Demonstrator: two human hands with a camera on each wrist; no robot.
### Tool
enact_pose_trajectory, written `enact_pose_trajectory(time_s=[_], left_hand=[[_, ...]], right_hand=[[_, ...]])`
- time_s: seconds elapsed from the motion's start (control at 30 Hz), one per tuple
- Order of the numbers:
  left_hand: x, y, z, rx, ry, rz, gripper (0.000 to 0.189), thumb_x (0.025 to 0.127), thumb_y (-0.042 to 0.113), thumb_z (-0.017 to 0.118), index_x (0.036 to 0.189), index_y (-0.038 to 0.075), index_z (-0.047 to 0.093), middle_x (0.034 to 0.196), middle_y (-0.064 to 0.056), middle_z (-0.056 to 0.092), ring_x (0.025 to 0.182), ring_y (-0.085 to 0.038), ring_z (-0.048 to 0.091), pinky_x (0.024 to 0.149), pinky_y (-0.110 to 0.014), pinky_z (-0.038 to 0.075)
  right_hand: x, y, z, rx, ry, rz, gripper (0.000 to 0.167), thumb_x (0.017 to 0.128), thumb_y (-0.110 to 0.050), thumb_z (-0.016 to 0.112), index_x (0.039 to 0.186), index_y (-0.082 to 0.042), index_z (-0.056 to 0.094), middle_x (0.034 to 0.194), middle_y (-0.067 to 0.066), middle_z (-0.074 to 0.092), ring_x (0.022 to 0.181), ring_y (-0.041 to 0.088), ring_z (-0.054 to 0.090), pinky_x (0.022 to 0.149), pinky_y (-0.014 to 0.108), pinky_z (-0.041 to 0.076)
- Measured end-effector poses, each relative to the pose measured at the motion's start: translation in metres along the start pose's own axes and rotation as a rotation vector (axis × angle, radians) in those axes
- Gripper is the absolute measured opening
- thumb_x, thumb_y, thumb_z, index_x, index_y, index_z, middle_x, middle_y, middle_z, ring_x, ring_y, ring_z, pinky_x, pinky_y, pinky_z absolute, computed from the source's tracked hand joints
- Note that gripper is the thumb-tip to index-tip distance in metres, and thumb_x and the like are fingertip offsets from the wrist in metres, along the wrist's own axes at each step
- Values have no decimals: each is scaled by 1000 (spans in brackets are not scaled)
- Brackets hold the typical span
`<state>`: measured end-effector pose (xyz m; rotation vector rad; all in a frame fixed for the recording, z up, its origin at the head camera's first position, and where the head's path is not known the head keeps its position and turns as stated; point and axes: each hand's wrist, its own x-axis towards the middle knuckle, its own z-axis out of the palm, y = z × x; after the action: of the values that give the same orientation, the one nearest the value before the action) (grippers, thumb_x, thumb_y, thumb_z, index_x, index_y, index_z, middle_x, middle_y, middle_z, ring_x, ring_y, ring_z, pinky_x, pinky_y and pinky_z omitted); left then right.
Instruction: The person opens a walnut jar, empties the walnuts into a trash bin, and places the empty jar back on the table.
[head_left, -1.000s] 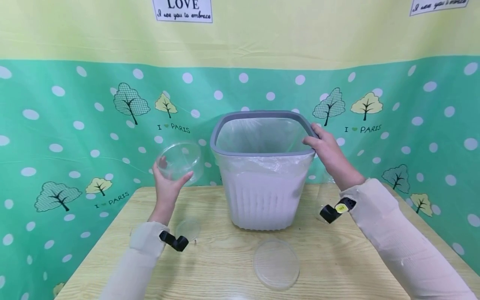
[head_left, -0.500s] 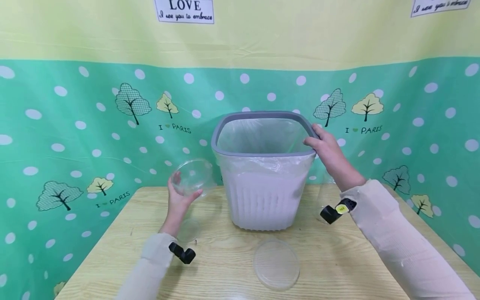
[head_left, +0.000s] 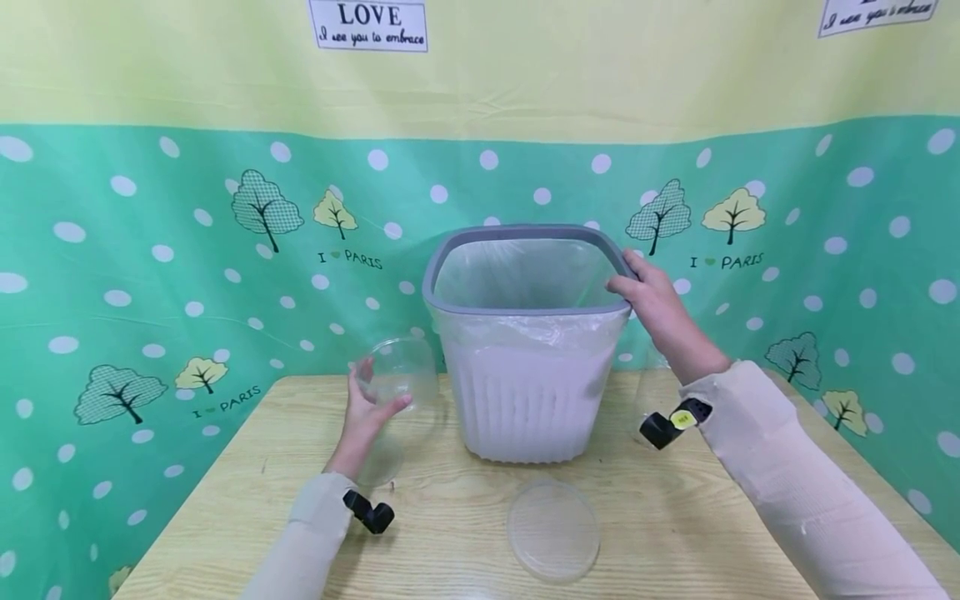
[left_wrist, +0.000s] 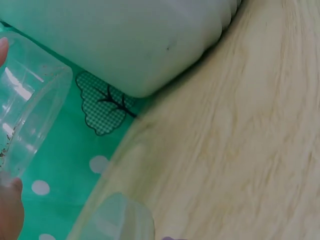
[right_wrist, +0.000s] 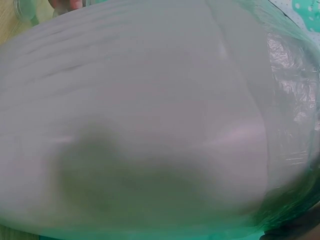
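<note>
My left hand [head_left: 369, 410] holds a clear round plastic tub [head_left: 408, 368] just left of the bin, thumb on the near side and fingers round the far side. In the left wrist view the tub [left_wrist: 37, 95] lies tilted, with small dark specks on its wall. My right hand [head_left: 662, 310] grips the grey rim of a white ribbed trash bin [head_left: 528, 387] at its right corner. A thin clear bag lines the bin and folds over its outside. A round translucent lid [head_left: 555, 530] lies flat on the table in front of the bin.
A smaller clear plastic container [head_left: 384, 462] stands on the table [head_left: 450, 533] beside my left wrist, partly hidden by it. Another clear object [head_left: 649, 385] shows behind my right wrist. A green and yellow printed cloth [head_left: 172, 292] hangs behind and along both sides.
My left hand has brought the tub down and to the right, lower beside the bin. The right hand stays on the rim, and the bin and lid have not moved.
</note>
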<state>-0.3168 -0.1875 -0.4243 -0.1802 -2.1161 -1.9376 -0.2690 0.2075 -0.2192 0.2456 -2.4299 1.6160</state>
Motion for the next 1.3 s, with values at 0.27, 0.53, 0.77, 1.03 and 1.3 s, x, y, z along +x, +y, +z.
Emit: enact_pose_trajectory(time_s=[0.27,0.53,0.77,1.03,1.3], left_hand=[[-1,-13,-2,44,-31,-86,102,74,24,81,148,25,11,156,-6,11,140,-36,14,111,-53,20],[-1,-18,-3,67,-60,-114,103,74,26,81,149,22,10,156,-9,10,140,-36,14,110,-55,20],[-11,-1,1,70,-107,-146,105,76,23,79,150,17,4,157,-10,7,141,-39,9,111,-57,16],[-2,-26,2,123,-70,-130,112,73,32,81,150,19,0,156,-5,9,142,-38,8,111,-56,17],[2,-35,6,158,-40,-147,116,70,37,83,150,17,2,155,-16,11,140,-38,13,111,-55,17]], right_hand=[[-2,1,0,-7,5,-3,71,90,-14,46,150,-7,10,156,14,13,143,26,7,114,52,12],[-1,1,0,-14,11,-2,72,89,-16,46,150,-5,8,157,11,7,144,25,1,115,49,8],[-1,0,0,-4,9,-4,71,90,-15,46,150,-6,9,156,13,11,144,26,5,114,51,11],[-2,-1,0,-16,13,-15,70,90,-14,45,151,-6,13,155,15,17,143,27,11,113,52,14],[-1,0,0,-9,6,-20,68,90,-14,45,150,-4,14,154,16,19,142,28,13,112,54,14]])
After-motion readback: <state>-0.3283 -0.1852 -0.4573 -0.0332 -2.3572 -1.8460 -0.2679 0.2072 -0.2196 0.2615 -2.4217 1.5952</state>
